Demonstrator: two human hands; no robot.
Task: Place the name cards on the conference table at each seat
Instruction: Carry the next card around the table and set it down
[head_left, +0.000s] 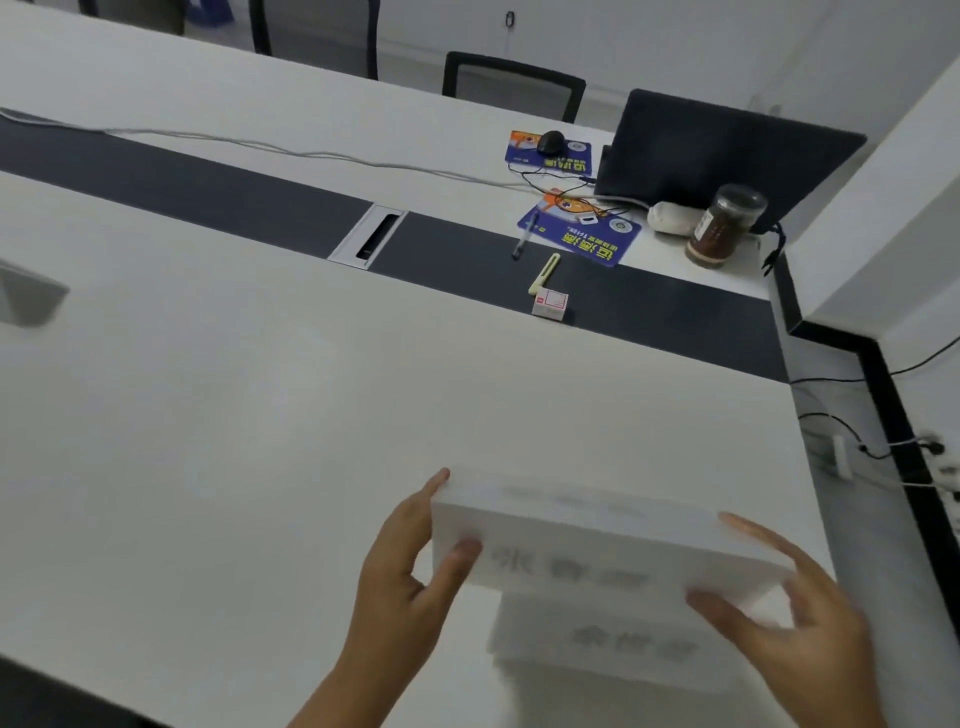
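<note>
A white folded name card with blurred dark characters is held between both hands near the front right of the white conference table. My left hand pinches its left end, thumb on the near face, fingers behind. My right hand pinches its right end the same way. A second white name card with dark characters lies just below and nearer to me. At the far left edge stands another blurred card.
A dark strip with a cable hatch runs down the table's middle. On it lie a pen, a yellow cutter and a small box. Beyond are blue mouse pads, a mouse, a laptop, a jar and chairs.
</note>
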